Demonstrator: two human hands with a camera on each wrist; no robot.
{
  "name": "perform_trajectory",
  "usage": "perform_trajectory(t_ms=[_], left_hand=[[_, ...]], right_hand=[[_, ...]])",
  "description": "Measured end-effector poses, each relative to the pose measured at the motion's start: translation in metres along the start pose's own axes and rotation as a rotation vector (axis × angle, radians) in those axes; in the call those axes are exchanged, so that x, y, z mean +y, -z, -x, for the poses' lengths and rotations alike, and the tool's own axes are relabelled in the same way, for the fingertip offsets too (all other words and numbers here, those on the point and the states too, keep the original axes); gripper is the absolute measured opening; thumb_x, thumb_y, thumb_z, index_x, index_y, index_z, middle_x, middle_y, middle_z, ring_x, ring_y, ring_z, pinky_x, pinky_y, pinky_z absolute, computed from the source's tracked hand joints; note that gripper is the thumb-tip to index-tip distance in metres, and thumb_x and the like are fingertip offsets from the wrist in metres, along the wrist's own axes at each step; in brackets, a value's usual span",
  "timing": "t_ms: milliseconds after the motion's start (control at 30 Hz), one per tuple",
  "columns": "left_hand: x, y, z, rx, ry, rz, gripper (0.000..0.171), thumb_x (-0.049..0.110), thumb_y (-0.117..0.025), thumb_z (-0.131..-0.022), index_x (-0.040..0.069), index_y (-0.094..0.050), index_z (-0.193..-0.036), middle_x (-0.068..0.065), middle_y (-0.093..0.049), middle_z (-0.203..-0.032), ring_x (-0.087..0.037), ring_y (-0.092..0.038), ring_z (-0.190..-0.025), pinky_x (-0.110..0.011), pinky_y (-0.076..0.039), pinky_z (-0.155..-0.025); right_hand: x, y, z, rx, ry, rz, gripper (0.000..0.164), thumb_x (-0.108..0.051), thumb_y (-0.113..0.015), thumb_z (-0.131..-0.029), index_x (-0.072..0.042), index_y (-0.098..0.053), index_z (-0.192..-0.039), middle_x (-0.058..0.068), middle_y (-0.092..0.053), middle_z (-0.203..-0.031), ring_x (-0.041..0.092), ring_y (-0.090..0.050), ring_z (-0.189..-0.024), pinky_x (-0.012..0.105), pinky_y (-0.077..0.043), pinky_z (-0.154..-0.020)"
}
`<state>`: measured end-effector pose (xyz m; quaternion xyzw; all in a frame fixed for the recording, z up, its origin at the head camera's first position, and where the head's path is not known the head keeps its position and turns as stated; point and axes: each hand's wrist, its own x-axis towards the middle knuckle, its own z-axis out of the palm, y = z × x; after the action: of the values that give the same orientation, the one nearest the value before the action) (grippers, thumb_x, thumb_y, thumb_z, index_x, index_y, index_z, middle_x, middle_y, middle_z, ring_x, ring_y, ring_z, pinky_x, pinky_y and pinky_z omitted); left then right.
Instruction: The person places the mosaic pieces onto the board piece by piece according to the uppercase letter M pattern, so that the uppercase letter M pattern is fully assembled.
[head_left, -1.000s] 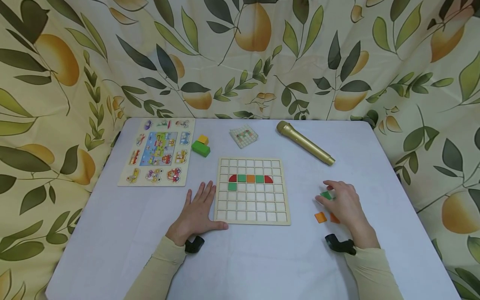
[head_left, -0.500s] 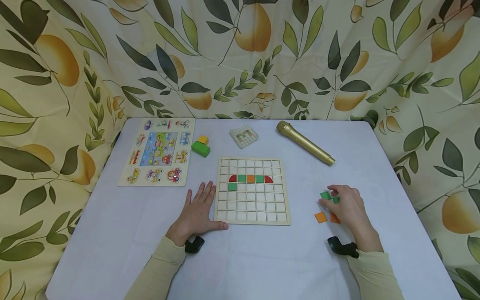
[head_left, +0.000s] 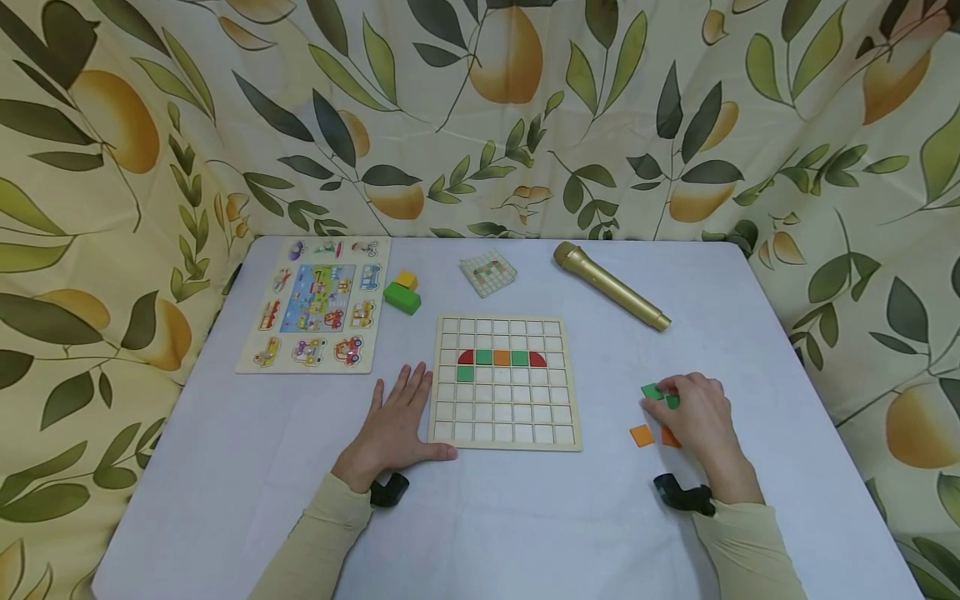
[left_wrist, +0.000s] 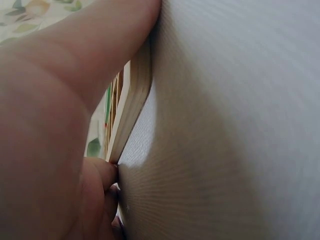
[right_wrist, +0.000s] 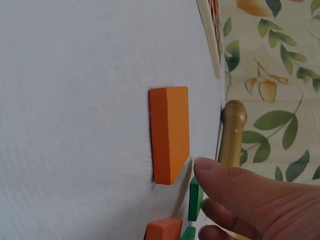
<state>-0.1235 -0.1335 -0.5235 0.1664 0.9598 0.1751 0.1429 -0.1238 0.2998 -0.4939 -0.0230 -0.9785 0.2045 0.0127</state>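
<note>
My left hand (head_left: 390, 423) lies with fingers spread beside a wooden grid board (head_left: 505, 437). Its thumb reaches the near left corner, and in the left wrist view the fingers touch the board's edge (left_wrist: 131, 107). On the board sits a row of red, green and orange tiles (head_left: 501, 357), with a green tile (head_left: 465, 374) below its left end. My right hand (head_left: 697, 417) bends over two green tiles (head_left: 651, 391), thumb and index fingertip right at them; I cannot tell whether it pinches one. An orange tile (right_wrist: 176, 132) lies near the thumb, with another orange tile (right_wrist: 164, 230) partly under the hand.
A vehicle puzzle board (head_left: 360, 362) lies at the back left, with green (head_left: 402, 298) and yellow (head_left: 407, 279) blocks beside it. Behind the grid board is a small pattern card (head_left: 487, 273). A gold microphone (head_left: 611, 286) lies at the back right. A leaf-printed curtain (head_left: 480, 125) hangs behind.
My right hand has drawn slightly toward me and to the right, its fingers closing in over the green tiles and uncovering the second one. My left hand stays in place.
</note>
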Motion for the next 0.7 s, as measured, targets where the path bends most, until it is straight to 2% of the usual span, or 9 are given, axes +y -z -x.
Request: perform_trajectory(t_ms=[333,700], left_hand=[[0.0001,-0.0011,-0.0006,0.014,-0.003,0.007,0.126,0.075,-0.07,-0.067,0.005,-0.016,-0.156,-0.009,-0.006,-0.162,-0.027,0.005,-0.147,-0.057,0.008,-0.112],[0.0,-0.0013,-0.0005,0.019,-0.006,0.007,0.126,0.075,-0.07,-0.067,0.006,-0.015,-0.156,-0.009,-0.005,-0.163,-0.027,0.005,-0.147,-0.057,0.008,-0.112]], right_hand=[[0.0017,-0.0039,-0.0008,0.013,-0.009,0.02,0.04,-0.021,-0.078,-0.083,0.009,-0.063,-0.106,0.027,-0.057,-0.101,0.042,-0.045,-0.093,0.054,-0.039,-0.075],[0.0036,-0.0089,-0.0027,0.038,0.001,0.048,0.033,-0.016,-0.077,-0.084,0.009,-0.066,-0.102,0.029,-0.058,-0.101,0.044,-0.047,-0.093,0.055,-0.04,-0.075]])
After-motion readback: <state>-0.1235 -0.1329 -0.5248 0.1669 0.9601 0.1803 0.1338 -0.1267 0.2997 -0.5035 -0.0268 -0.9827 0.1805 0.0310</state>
